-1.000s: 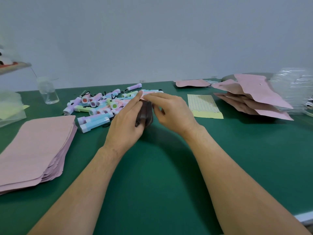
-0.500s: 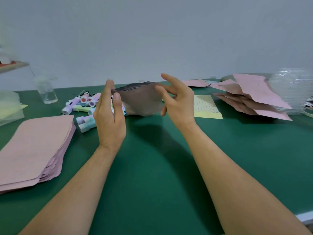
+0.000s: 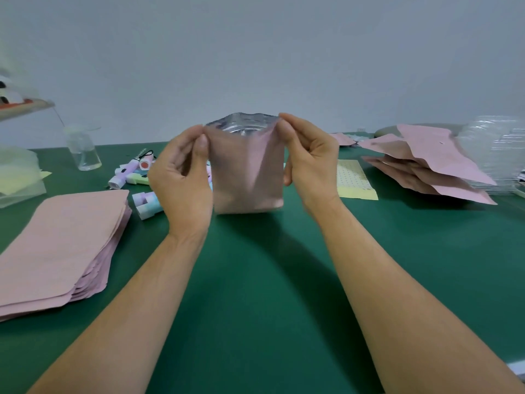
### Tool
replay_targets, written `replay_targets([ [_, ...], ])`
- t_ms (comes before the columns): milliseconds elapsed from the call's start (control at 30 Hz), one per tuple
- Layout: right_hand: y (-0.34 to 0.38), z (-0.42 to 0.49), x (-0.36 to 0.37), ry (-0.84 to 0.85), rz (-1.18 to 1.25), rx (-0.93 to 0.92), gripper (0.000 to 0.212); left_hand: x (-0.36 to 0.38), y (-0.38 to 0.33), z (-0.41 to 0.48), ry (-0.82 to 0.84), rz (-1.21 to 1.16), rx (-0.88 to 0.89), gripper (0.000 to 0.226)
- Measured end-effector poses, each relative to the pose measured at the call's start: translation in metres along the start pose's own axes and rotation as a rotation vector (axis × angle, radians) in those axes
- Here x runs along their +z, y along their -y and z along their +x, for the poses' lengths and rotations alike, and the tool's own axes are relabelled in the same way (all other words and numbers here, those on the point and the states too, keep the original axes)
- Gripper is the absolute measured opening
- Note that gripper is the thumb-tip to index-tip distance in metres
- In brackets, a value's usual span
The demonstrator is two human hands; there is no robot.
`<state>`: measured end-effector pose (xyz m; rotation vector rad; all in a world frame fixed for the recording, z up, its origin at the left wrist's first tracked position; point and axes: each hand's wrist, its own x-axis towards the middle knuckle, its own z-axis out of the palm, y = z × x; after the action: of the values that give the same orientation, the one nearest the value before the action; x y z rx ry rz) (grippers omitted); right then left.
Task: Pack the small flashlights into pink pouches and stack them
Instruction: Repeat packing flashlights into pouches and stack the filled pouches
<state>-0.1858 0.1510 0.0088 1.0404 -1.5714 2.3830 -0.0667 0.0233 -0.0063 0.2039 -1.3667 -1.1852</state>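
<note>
A pink pouch (image 3: 246, 172) with a silver lining hangs upright above the green table, its mouth open at the top. My left hand (image 3: 181, 180) pinches its upper left corner and my right hand (image 3: 309, 163) pinches its upper right corner. Whether a flashlight is inside cannot be seen. Behind my left hand lies a heap of small pastel flashlights (image 3: 133, 174), partly hidden. A flat stack of empty pink pouches (image 3: 56, 243) lies at the left. A loose pile of bulging pink pouches (image 3: 426, 163) sits at the right back.
A clear glass jar (image 3: 83, 150) stands at the back left. A yellow dotted sheet (image 3: 355, 180) lies right of my right hand. Clear plastic packaging (image 3: 500, 149) is at the far right, pale bags (image 3: 17, 177) at the far left. The table's front edge (image 3: 517, 368) shows at lower right.
The pouch has been lifted from the flashlight heap, turned upright and brought towards me. Both hands now pinch its top corners and its mouth is spread open.
</note>
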Motion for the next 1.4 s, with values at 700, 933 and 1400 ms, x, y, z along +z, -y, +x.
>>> replay_targets([
  [700,-0.034,0.007,-0.038,-0.063,-0.220,0.365,0.041,-0.023,0.045,-0.011,0.623,0.129,-0.439,0.072],
  [933,-0.044,0.001,-0.041,0.222,-0.290,0.443,0.033,-0.027,0.059,-0.002,0.607,0.055,-0.584,0.030],
  [1400,-0.057,-0.006,-0.030,0.248,-0.339,0.513,0.038,-0.029,0.066,0.007,0.387,0.009,-0.761,0.021],
])
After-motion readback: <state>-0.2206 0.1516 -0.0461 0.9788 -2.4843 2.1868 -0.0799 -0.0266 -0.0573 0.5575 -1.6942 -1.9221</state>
